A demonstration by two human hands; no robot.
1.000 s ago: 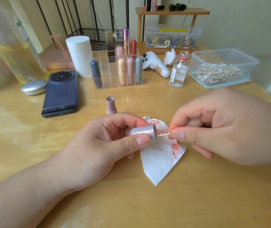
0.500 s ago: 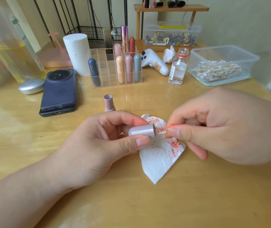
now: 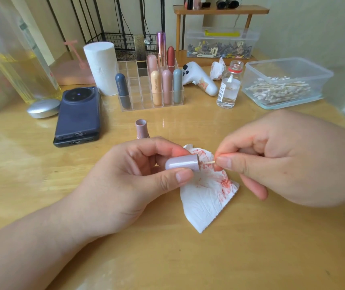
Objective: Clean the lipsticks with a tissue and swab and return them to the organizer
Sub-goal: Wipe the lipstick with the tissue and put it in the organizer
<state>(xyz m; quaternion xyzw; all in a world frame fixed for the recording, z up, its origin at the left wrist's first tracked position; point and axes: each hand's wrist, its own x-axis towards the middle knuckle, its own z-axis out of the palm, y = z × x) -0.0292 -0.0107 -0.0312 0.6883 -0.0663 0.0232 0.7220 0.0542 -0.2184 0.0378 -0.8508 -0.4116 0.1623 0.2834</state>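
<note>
In front of the clear organizer (image 3: 138, 97), the left hand (image 3: 125, 181) grips a mauve lipstick cap (image 3: 182, 162) sideways. The thumb is under the cap, the fingers curl over it, and its open end points right. The right hand (image 3: 282, 160) pinches a cotton swab (image 3: 209, 162) by its wooden stick between thumb and forefinger. The swab's tip sits inside the cap's mouth, hidden. Cap and swab are over a white tissue (image 3: 207, 204) smeared red, which lies on the wooden table (image 3: 251, 258) in front of the organizer. The uncapped lipstick base (image 3: 141, 128) stands upright between the organizer and the left hand. The organizer's front row holds 4 capped lipsticks (image 3: 166, 88). Right of the organizer stands a small bottle of clear liquid (image 3: 229, 91), and farther right a plastic box of swabs (image 3: 293, 68). Left of the organizer lies a dark phone (image 3: 78, 114).
</note>
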